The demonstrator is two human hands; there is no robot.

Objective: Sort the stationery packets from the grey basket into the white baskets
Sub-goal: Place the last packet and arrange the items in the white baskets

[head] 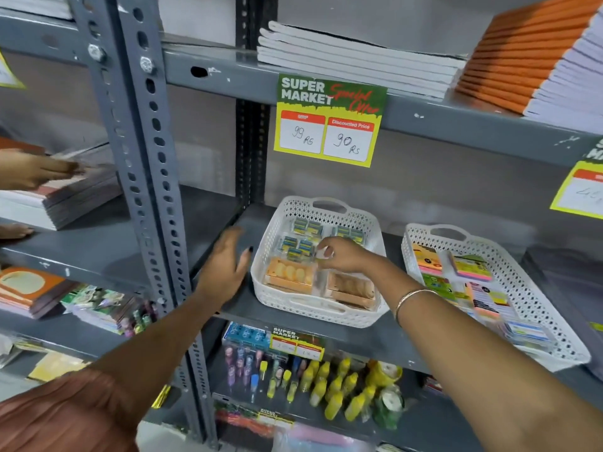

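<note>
A white basket (277, 223) stands on the grey middle shelf, holding blue-yellow packets at the back and orange packets (287, 272) at the front. My right hand (342, 254) reaches into it, fingers pinched on a small clear packet (321, 252) over the basket's middle. My left hand (228, 265) rests flat and empty against the basket's left side. A second white basket (535, 288) to the right holds colourful sticky-note packets (471, 267). The grey basket is out of view.
A slotted grey upright (143, 158) rises left of my left arm. Price cards (329, 120) hang from the shelf above, which carries notebook stacks (359, 60). Glue bottles (332, 386) and pens fill the shelf below. Another person's hand (36, 169) touches notebooks at far left.
</note>
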